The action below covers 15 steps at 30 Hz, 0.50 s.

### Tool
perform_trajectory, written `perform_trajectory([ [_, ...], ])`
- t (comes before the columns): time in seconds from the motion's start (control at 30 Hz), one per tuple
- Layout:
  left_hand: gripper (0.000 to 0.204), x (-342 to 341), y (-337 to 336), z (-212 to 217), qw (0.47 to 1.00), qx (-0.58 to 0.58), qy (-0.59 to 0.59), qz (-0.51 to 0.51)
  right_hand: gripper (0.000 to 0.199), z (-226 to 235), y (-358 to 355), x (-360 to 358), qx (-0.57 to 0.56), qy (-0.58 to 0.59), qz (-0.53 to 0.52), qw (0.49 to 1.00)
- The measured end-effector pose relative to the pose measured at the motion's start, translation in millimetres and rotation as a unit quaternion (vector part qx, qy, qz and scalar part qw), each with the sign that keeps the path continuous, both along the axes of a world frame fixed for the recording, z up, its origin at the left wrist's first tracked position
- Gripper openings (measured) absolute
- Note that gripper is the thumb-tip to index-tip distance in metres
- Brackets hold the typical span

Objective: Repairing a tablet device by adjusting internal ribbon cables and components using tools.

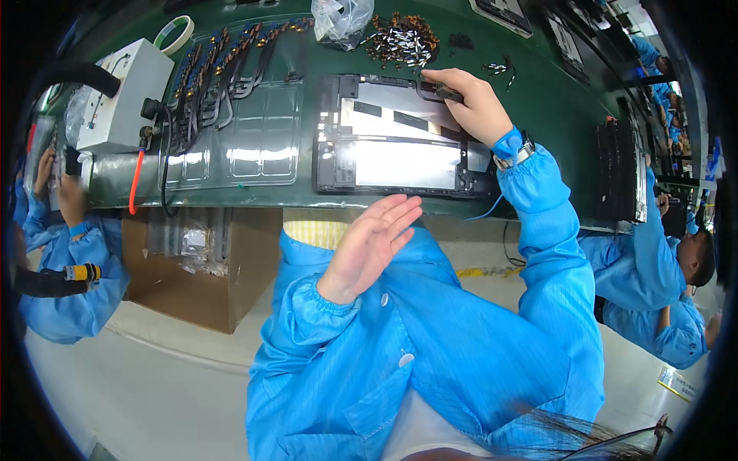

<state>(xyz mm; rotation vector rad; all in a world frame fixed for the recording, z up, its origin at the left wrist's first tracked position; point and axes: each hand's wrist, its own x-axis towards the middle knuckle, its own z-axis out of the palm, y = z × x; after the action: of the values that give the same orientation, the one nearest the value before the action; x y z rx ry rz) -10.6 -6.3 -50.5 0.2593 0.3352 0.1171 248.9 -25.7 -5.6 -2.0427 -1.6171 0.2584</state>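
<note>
In front of me a flat tablet-like device frame (330,154) lies on the green table, with silver panels and dark strips inside its black rim. My right hand (477,104) is over its far right corner, fingers closed on dark tweezers (448,94). The tweezers' tips point at the near edge of a pile of small silver and copper-coloured parts (403,42); whether they grip a part is too small to tell. Below the device's near edge, my left hand (373,242) hovers with fingers stretched out and nothing in it.
On the left, a clear plastic tray (265,142) bears several dark flex cables (219,84). Beyond stand a white box (127,96) and a tape roll (174,34). A plastic bag (342,21) lies at the back, stacked black panels (621,169) at right. Co-workers sit on both sides.
</note>
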Motion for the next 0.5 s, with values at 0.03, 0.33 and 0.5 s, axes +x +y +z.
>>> perform_trajectory([
  [0.03,0.049,0,-1,1,1.0,0.0,0.0,0.002,0.048,2,0,-4,-0.008,-0.002,-0.013,1.0],
  [0.33,0.048,5,-8,1,0.999,-0.011,0.022,0.044,0.046,-5,1,-9,-0.003,-0.252,0.037,0.967],
  [0.5,0.045,5,-12,4,0.998,0.017,0.033,0.053,0.044,3,8,-24,-0.07,-0.348,0.04,0.934],
])
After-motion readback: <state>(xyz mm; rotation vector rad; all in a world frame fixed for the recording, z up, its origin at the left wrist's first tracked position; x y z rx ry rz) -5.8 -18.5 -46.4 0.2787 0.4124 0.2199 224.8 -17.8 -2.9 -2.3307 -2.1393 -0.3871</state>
